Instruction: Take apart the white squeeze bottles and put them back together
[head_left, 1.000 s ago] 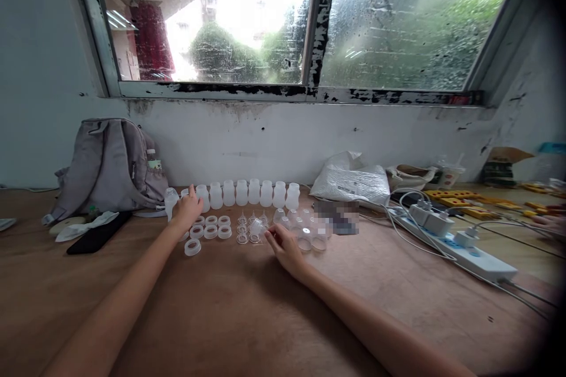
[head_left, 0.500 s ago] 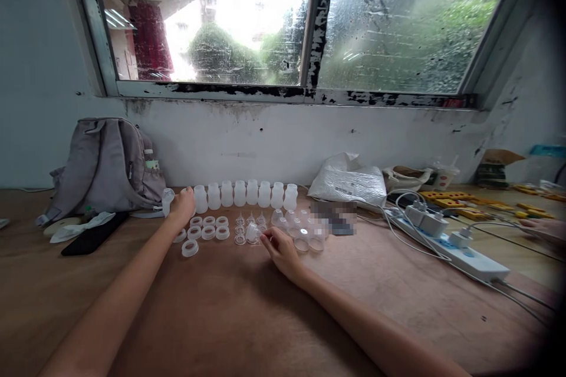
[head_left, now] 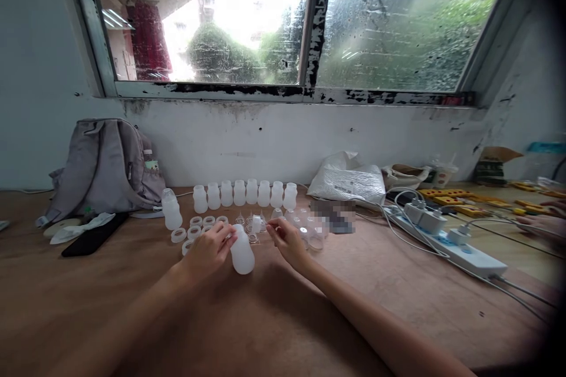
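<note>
My left hand (head_left: 212, 248) is closed on the neck of a frosted white baby bottle (head_left: 243, 253), which leans slightly over the table in front of me. Across from it, the fingers of my right hand (head_left: 285, 240) pinch a small translucent bottle nipple with its collar (head_left: 257, 224), close to the bottle's mouth. Several white collar rings (head_left: 194, 231) lie left of centre, partly behind my left hand. Clear nipples (head_left: 250, 218) stand behind the bottle. Clear domed caps (head_left: 304, 231) are grouped beyond my right hand.
More frosted bottles (head_left: 239, 193) stand in a row near the wall. A bottle with a fitted top (head_left: 171, 210) stands apart at left, by a grey backpack (head_left: 104, 165) and a black phone (head_left: 95, 234). A power strip (head_left: 460, 253) with cables lies at right. Another person's hand (head_left: 542, 224) shows far right.
My left hand has brought a bottle from the row's left end to the front centre. My right hand has lifted and turned the nipple and collar beside it.
</note>
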`<state>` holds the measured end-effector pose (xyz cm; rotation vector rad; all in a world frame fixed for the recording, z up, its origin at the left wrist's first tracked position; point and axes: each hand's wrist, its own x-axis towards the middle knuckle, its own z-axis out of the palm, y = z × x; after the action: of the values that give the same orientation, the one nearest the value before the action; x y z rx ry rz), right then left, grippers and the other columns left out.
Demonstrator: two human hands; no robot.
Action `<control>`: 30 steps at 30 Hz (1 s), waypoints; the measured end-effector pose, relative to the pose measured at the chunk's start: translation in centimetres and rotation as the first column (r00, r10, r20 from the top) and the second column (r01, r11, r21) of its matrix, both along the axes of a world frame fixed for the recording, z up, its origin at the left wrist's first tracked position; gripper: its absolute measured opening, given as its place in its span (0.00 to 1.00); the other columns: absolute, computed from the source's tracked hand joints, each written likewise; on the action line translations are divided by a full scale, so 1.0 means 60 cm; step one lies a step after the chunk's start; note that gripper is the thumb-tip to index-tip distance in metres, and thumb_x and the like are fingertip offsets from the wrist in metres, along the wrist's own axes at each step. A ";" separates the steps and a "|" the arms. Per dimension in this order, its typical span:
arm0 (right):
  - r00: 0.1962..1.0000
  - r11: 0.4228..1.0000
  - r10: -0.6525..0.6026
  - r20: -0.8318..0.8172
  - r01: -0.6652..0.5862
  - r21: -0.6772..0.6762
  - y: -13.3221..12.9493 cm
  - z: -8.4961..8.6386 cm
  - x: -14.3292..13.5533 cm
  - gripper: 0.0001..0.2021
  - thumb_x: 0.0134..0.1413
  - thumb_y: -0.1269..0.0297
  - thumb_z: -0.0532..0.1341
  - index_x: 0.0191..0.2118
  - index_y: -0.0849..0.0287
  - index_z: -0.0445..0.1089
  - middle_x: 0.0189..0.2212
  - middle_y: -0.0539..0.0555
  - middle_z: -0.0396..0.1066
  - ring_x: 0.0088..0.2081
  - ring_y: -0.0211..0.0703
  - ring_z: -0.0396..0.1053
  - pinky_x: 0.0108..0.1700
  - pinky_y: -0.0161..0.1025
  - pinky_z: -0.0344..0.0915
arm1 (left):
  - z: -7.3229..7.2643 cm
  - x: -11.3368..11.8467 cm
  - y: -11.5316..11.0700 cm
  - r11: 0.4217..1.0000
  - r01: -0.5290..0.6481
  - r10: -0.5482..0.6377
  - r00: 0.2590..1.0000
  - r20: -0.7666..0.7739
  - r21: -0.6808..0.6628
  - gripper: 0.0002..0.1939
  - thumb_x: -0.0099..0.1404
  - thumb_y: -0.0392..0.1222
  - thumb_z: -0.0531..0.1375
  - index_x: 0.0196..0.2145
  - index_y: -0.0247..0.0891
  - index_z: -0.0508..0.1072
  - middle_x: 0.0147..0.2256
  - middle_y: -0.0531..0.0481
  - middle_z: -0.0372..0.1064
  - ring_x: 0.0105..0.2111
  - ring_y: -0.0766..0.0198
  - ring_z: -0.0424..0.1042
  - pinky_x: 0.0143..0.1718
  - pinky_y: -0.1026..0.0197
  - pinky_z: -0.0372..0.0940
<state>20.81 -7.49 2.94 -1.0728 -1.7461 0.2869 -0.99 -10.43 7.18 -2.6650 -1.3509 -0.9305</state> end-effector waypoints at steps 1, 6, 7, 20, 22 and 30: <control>1.000 1.000 0.011 -0.008 -0.011 -0.012 0.000 0.002 0.002 0.07 0.53 0.63 0.52 0.31 0.60 0.63 0.23 0.50 0.63 0.23 0.34 0.59 0.24 0.31 0.56 | -0.008 0.003 -0.001 1.000 0.020 -0.020 0.999 0.034 0.006 0.12 0.64 0.44 0.44 0.35 0.40 0.65 0.36 0.49 0.61 0.29 0.66 0.65 0.28 0.65 0.60; 0.997 0.996 0.069 -0.047 -0.071 -0.046 -0.002 0.014 0.006 0.07 0.53 0.63 0.52 0.33 0.60 0.63 0.23 0.51 0.63 0.21 0.34 0.59 0.23 0.31 0.57 | -0.040 0.014 0.004 0.986 0.154 -0.118 0.920 0.374 -0.067 0.19 0.58 0.46 0.55 0.47 0.45 0.58 0.50 0.46 0.51 0.46 0.60 0.60 0.41 0.58 0.61; 0.996 0.996 0.078 -0.049 -0.080 -0.045 -0.003 0.016 0.006 0.07 0.53 0.63 0.52 0.33 0.60 0.63 0.23 0.51 0.64 0.21 0.34 0.59 0.23 0.31 0.57 | -0.047 0.015 0.006 0.972 0.197 -0.118 0.881 0.457 -0.129 0.25 0.55 0.46 0.57 0.49 0.45 0.53 0.51 0.45 0.50 0.47 0.59 0.59 0.43 0.57 0.60; 0.994 0.993 0.103 -0.039 -0.105 -0.049 -0.025 0.033 -0.004 0.06 0.53 0.65 0.51 0.34 0.59 0.63 0.22 0.49 0.62 0.19 0.32 0.58 0.21 0.30 0.56 | -0.069 0.026 -0.013 0.749 0.569 -0.208 0.689 0.695 -0.340 0.19 0.59 0.47 0.53 0.47 0.37 0.59 0.47 0.43 0.61 0.47 0.56 0.61 0.47 0.57 0.58; 0.994 0.994 0.100 -0.048 -0.102 -0.048 -0.024 0.034 -0.002 0.07 0.53 0.65 0.51 0.34 0.59 0.63 0.21 0.49 0.62 0.19 0.32 0.58 0.21 0.30 0.56 | -0.063 0.021 -0.015 0.796 0.512 -0.157 0.690 0.706 -0.323 0.19 0.59 0.48 0.52 0.46 0.37 0.58 0.43 0.44 0.64 0.44 0.57 0.64 0.45 0.57 0.59; 0.989 0.991 0.131 0.064 -0.133 0.015 -0.028 0.026 -0.007 0.06 0.53 0.66 0.51 0.34 0.59 0.64 0.23 0.50 0.63 0.22 0.33 0.59 0.24 0.31 0.56 | -0.063 -0.003 -0.004 0.996 0.032 -0.006 0.953 0.304 -0.080 0.18 0.53 0.50 0.57 0.41 0.42 0.64 0.39 0.51 0.66 0.39 0.59 0.66 0.40 0.58 0.61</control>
<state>20.40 -9.17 4.51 -0.9634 -1.8766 0.3209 -1.18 -10.66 3.38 -2.6828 -1.4477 -1.3630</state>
